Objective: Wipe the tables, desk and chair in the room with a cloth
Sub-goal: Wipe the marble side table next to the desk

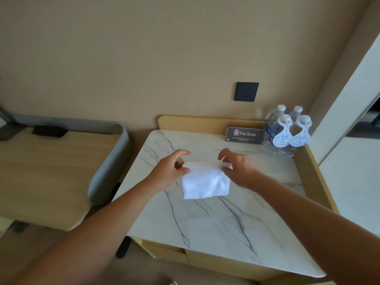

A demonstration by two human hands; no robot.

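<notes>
Cloth (205, 185), white and folded, is held up by its upper edge over the middle of the marble bench (205, 223), somewhat toward the far edge. The upper left corner is pinched by the left hand (172, 170) between thumb and fingers. The upper right corner is pinched the same way by the right hand (236, 167). Each grip is thus closed on the cloth, with the index fingers arched loosely above. The upper edge is drawn fairly taut between the two hands, and the rest hangs below as a rough square. Whether the lower edge touches the bench top cannot be told. Both forearms are bare and are seen reaching in from the near edge.

Four water bottles (287, 132), clear with white caps, are grouped tightly at the far right corner. White-and-blue paper tags are hung on the necks of the two nearer ones. Just beside them, toward the left, a dark card (244, 134) lettered "The Shop" is stood against the raised yellow rim (205, 122), which is noted along the far and right edges. A dark wall socket (246, 91) is set in the beige wall above the far edge.

A wooden bench (41, 171) is placed to the left, parted from the marble one by a gap. Its right edge is bounded by a grey padded rim (111, 161). A flat dark object (50, 131), blurred, lies near its far edge.
</notes>
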